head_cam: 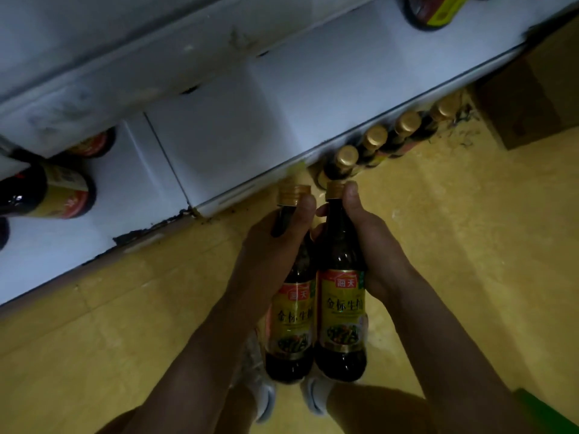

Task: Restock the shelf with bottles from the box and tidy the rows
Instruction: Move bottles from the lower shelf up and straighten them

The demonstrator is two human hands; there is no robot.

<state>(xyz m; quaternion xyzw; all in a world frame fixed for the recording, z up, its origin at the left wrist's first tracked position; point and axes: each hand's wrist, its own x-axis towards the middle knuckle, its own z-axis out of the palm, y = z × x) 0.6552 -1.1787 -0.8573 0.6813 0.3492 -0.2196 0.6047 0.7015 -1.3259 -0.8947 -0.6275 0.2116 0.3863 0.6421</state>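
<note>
The left hand (279, 233) held one bottle (291, 324) by its neck, with the fingers curled tight round it. The right hand (366, 236) held a second bottle (341, 308) the same way. The bottles were side by side, caps pointing at the white shelf (238, 120) just ahead. More bottles (376, 139) stood in a row below it. I could not see inside the brown box (532, 89).
</note>
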